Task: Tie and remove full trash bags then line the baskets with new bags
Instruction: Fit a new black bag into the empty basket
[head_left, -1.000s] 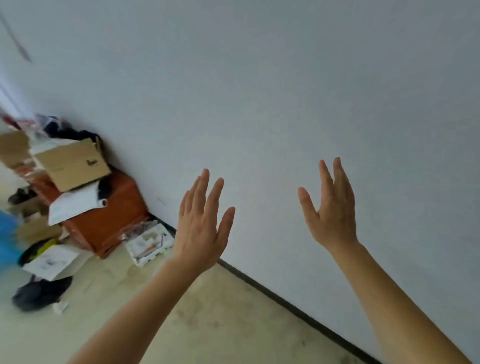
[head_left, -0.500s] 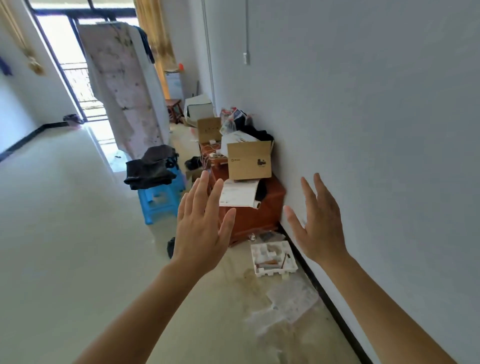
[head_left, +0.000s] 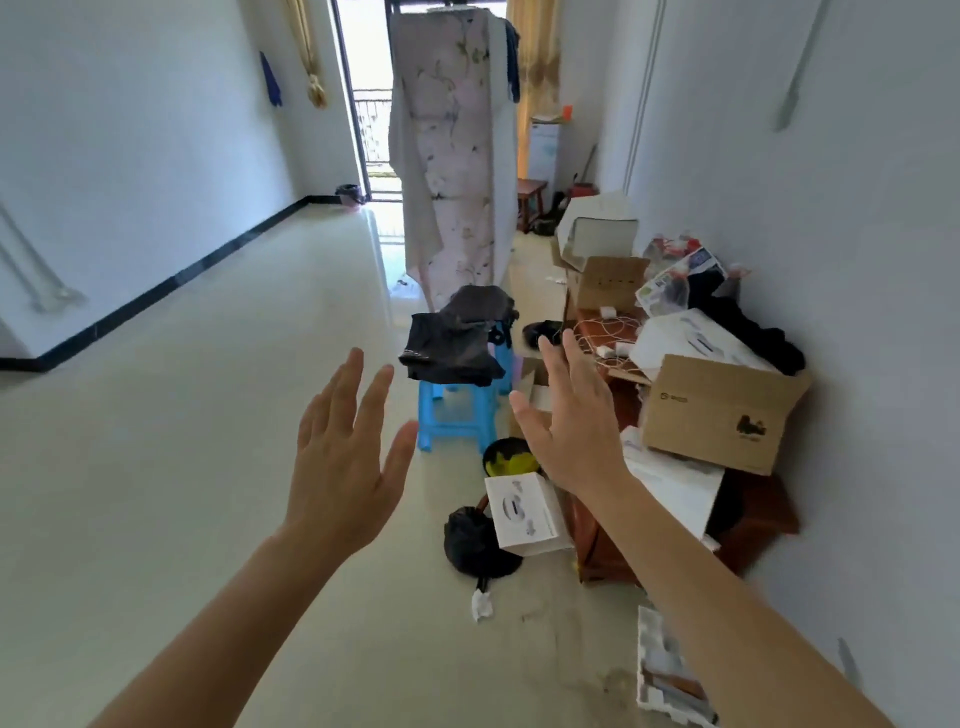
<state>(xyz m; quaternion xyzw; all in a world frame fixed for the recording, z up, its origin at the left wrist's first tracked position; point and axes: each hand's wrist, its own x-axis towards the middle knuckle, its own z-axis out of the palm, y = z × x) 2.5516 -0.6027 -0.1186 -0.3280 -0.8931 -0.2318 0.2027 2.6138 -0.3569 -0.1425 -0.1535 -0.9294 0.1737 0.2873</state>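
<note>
My left hand (head_left: 345, 457) and my right hand (head_left: 574, 421) are raised in front of me, fingers straight and spread, holding nothing. On the floor ahead a black trash bag (head_left: 470, 545) lines a small basket, partly hidden behind a white carton (head_left: 524, 514). A dark bin with yellow inside (head_left: 506, 457) stands just beyond it. Far down the room, by the balcony door, sits another small basket (head_left: 349, 194).
A blue plastic stool (head_left: 457, 410) carries dark folded clothes (head_left: 457, 338). Cardboard boxes (head_left: 722, 410), papers and cables pile on a brown cabinet (head_left: 753, 525) along the right wall. A foam tray (head_left: 665, 675) lies at bottom right. A sheet (head_left: 452, 145) hangs ahead.
My view has swung left from the bare right wall to look down the room. Both hands stay raised and spread; the black bag and bins came into sight.
</note>
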